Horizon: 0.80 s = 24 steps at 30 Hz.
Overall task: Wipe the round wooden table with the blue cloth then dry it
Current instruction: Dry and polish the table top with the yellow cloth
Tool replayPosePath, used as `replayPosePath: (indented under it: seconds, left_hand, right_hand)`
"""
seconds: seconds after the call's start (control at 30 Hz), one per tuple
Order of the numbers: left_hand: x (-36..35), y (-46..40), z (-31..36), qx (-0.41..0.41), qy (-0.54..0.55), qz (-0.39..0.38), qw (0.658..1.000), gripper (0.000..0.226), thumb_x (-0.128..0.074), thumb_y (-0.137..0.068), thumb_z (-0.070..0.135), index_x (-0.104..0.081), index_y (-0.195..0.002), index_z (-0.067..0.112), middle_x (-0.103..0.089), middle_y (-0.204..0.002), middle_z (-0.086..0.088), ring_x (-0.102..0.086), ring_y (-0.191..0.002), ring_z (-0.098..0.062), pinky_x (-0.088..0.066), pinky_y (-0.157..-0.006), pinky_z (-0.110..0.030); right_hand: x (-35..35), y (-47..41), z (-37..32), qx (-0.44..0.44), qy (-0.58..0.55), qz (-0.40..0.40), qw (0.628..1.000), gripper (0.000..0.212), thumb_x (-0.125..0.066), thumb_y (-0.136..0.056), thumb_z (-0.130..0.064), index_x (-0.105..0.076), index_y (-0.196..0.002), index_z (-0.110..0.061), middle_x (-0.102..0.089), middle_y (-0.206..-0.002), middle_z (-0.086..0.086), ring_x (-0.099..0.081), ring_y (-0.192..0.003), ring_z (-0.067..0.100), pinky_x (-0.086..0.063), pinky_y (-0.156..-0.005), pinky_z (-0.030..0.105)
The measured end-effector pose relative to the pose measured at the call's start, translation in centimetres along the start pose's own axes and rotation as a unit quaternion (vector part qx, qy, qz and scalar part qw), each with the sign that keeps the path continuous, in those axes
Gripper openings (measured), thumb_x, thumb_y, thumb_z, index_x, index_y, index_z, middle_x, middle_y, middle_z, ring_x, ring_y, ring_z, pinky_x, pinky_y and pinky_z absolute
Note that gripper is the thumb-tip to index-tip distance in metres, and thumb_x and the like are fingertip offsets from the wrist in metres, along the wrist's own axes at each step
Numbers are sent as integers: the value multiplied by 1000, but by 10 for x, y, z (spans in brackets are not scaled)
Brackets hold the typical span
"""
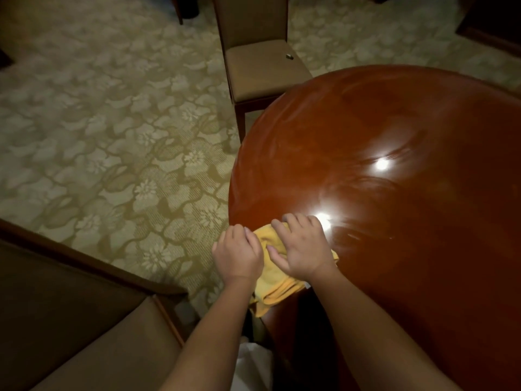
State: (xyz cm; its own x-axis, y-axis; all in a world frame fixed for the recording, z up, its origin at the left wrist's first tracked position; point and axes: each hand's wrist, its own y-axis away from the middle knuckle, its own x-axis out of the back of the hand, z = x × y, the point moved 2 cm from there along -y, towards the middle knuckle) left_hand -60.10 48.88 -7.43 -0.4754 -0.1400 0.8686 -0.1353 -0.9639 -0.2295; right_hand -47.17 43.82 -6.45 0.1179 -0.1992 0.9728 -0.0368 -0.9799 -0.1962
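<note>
- The round wooden table (394, 193) is the landmark here, glossy reddish top with a couple of bright light glares on it.
- Floral carpet (112, 136) covers the floor left of the table.
- A brown armchair (70, 320) sits near the table's near-left edge; a straight chair (262, 66) is tucked against its far-left edge, with some tiny object (288, 56) on the seat, too small to make out.
- Yellow cloth (277, 280) is bunched on the table's near-left rim, partly hanging over.
- Right hand (303, 246) lies on the cloth, fingers spread, pressing it down.
- Left hand (236, 253) is at the rim beside it, fingers curled on the cloth's edge.
</note>
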Motion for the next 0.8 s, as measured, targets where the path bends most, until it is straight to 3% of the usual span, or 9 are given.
replayPosePath:
  seconds: [0.33,0.53,0.8]
  left_hand:
    - [-25,-84,1,-28,-4,29,999,31,-37,-83,22,-49,-58,10,-53,-56,-6,-54,-54,-27,-40,-53,-31]
    - [-52,-155,9,-67,-5,23,997,32,-36,-82,23,-58,-64,8,-59,-60,-6,-58,-58,-28,-44,-57,-33]
    - [-85,-238,30,-92,10,21,995,34,-35,-83,25,-55,-61,9,-57,-58,-5,-55,-57,-25,-41,-57,-32]
  right_hand:
    - [-16,-79,21,-5,-17,45,999,46,-50,-80,-47,-64,-105,-12,-60,-94,7,-55,-83,30,-41,-71,40]
    - [-29,-137,43,-54,3,88,995,44,-53,-78,-46,-67,-99,-11,-62,-88,8,-57,-78,29,-44,-68,39]
    - [-41,-206,79,-96,54,87,990,46,-48,-81,-48,-66,-104,-13,-63,-93,8,-57,-81,30,-39,-70,39]
